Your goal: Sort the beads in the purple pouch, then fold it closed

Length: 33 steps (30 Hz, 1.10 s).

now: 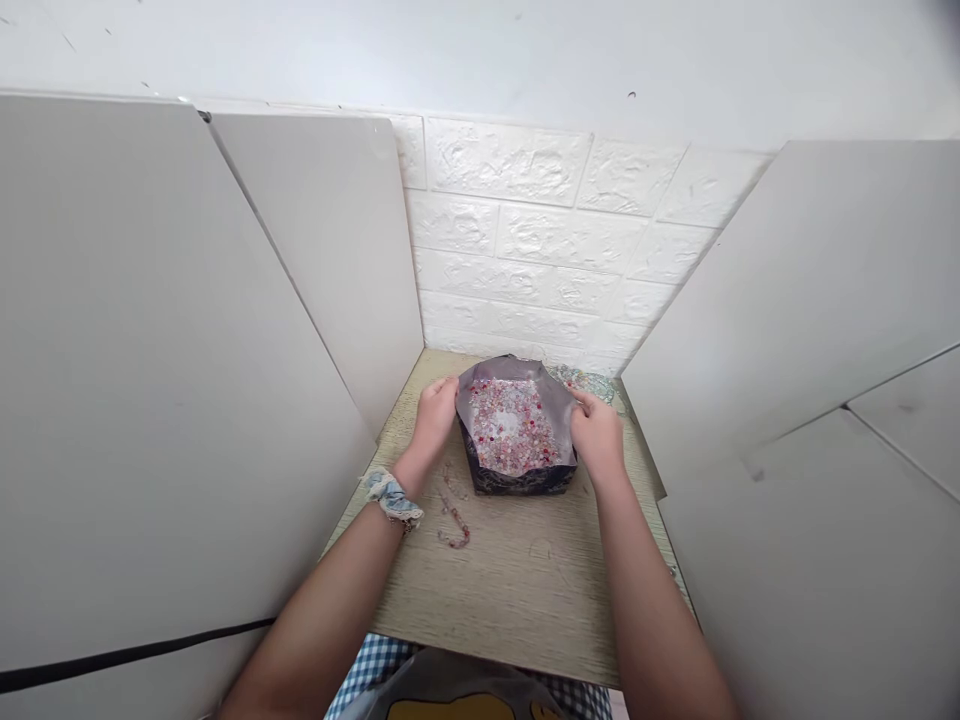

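A dark bag (pixel 519 484) with a grey lining stands open at its top on the wooden table. Inside it lie many small pink, red and clear beads (pixel 517 425). My left hand (pixel 436 410) pinches the bag's rim at its left side, and a pale blue scrunchie circles that wrist. At the right side, my right hand (pixel 598 432) grips the rim between thumb and fingers. A strand of beads (pixel 455 525) lies curved on the table, below my left hand and apart from the bag.
Behind the bag on the right is a heap of pale greenish, shiny beads or strands (pixel 589 384). A thin thread lies on the table (pixel 495 600) near its front right. Pale panels (pixel 322 230) close in both sides, and a white brick-patterned wall (pixel 540 240) stands behind.
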{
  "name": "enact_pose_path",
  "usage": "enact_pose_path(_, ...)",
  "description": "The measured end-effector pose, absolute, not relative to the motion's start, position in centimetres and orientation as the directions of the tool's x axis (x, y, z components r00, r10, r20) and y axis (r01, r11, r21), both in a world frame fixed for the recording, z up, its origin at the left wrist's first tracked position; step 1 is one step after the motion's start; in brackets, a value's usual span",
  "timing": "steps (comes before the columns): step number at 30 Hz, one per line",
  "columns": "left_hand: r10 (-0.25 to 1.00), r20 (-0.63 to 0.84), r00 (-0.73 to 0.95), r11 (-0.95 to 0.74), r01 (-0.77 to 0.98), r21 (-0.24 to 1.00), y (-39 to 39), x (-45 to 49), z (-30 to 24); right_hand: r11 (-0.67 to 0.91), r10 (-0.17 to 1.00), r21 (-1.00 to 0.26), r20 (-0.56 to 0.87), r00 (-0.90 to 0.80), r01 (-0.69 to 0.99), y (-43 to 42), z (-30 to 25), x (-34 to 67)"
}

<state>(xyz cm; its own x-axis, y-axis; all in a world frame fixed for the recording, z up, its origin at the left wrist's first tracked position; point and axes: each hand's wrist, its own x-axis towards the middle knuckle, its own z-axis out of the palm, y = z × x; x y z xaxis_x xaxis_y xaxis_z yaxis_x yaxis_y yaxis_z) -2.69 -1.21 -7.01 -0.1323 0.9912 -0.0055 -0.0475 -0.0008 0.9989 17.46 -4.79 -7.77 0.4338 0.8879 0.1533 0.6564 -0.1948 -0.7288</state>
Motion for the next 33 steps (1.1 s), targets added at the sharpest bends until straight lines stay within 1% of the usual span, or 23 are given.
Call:
enact_pose_path(4, 0.994, 0.086, -0.071, -0.070, 0.201, 0.977, -1.2, -2.4, -7.8, -0.127, 0.890, -0.803, 0.168, 0.425, 0.583, -5.0, -7.5, 16.3)
enact_pose_path(9, 0.990, 0.103, -0.093, -0.053, 0.429, 0.902, -1.2, -2.6, -7.9, -0.092, 0.915, -0.846, 0.136, 0.380, 0.525, -5.1, -7.3, 15.5)
enact_pose_path(11, 0.992, 0.078, -0.100, -0.019, 0.488, 0.873, -1.0, -2.9, -7.9, -0.086, 0.918, -0.852, 0.133, 0.372, 0.517, -5.1, -7.3, 15.5)
enact_pose_path(15, 0.998, -0.045, -0.053, 0.066, 0.550, 0.832, -0.7, -4.0, -7.4, -0.098, 0.903, -0.845, 0.146, 0.403, 0.525, -5.2, -7.3, 15.6)
enact_pose_path(18, 0.995, -0.096, 0.023, 0.068, 0.554, 0.830, -1.0, -4.1, -7.1, -0.113, 0.885, -0.833, 0.163, 0.436, 0.542, -5.3, -7.2, 15.6)
enact_pose_path(20, 0.992, -0.072, 0.102, 0.007, 0.533, 0.846, -1.3, -3.5, -7.0, -0.119, 0.877, -0.827, 0.172, 0.449, 0.550, -5.3, -7.1, 15.5)
enact_pose_path(22, 0.987, -0.018, 0.161, -0.068, 0.512, 0.856, -1.7, -2.7, -7.2, -0.109, 0.877, -0.827, 0.181, 0.445, 0.551, -5.5, -7.0, 15.3)
enact_pose_path(26, 0.980, 0.061, 0.191, -0.144, 0.463, 0.875, -2.0, -1.4, -8.0, -0.076, 0.877, -0.830, 0.208, 0.433, 0.553, -5.7, -6.8, 14.7)
enact_pose_path(29, 0.975, 0.103, 0.196, -0.171, 0.378, 0.910, -2.0, -1.3, -8.3, -0.058, 0.876, -0.825, 0.227, 0.424, 0.563, -5.9, -6.7, 14.3)
enact_pose_path(33, 0.977, 0.092, 0.193, -0.144, 0.271, 0.952, -1.9, -1.5, -8.4, -0.052, 0.885, -0.791, 0.246, 0.395, 0.609, -6.0, -6.7, 14.3)
